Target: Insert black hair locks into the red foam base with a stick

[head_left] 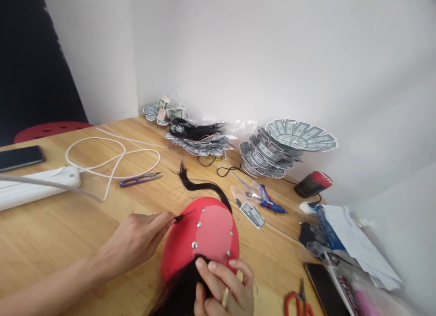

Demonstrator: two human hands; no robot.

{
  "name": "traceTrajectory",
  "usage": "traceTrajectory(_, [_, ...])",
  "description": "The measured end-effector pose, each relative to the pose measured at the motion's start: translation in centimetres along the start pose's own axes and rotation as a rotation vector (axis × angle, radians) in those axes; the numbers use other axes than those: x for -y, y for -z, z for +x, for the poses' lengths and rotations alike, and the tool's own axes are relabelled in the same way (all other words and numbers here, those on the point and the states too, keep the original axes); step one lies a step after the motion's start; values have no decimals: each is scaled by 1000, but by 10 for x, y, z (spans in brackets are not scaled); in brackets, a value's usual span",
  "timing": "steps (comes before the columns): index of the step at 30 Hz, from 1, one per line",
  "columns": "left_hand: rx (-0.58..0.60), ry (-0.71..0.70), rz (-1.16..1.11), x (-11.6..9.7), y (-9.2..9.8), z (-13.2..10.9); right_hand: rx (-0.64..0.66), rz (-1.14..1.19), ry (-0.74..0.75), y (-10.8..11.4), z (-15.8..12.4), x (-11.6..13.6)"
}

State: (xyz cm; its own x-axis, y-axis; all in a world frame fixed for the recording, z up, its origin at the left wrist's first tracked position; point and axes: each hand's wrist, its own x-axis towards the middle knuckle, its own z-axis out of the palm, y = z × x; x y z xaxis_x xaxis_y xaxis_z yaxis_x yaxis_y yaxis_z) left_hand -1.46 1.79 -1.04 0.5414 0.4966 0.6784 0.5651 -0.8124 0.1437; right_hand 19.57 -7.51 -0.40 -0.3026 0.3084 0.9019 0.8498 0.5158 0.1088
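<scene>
A red dome-shaped head form (173, 250) stands at the front of the table, with a lighter pink band (214, 229) edged by several silver studs (199, 224). Black hair (184, 284) covers its near side. My left hand (146, 236) is closed in a pinch on a thin dark tuft of hair (178, 218) at the dome's left edge. With bent fingers, my right hand (228, 288), a ring on one finger, presses the black hair against the front of the form; the thumb tucks in below. Behind the dome lies a loose black lock (204, 187).
Purple thread snips (140, 179), a white cable (124, 152) and a power strip (41, 184) lie left. Paper-bill stacks (272, 147) stand by the wall. On the right are a blue glue gun (272, 204), red-handled scissors (299, 302) and a phone (329, 288).
</scene>
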Motion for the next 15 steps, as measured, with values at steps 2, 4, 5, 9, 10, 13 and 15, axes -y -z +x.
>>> traceTrajectory(2, [5,-6,9,0,0,0,-14,0,-3,-2,-2,2])
traceTrajectory(4, [12,-6,15,0,0,-1,-46,3,-10,-4,-3,4])
traceTrajectory(5, [16,-5,18,0,0,-1,-63,5,-13,-6,-4,4])
traceTrajectory(9, [22,-6,22,0,0,-1,-90,12,-11,-9,-6,5])
traceTrajectory(10, [22,-6,23,0,0,-1,-81,14,-9,-8,-6,5])
traceTrajectory(13, [30,0,25,-1,1,-1,-58,22,3,-7,-4,4])
traceTrajectory(15, [34,1,24,-2,2,0,-43,25,15,-5,-1,4])
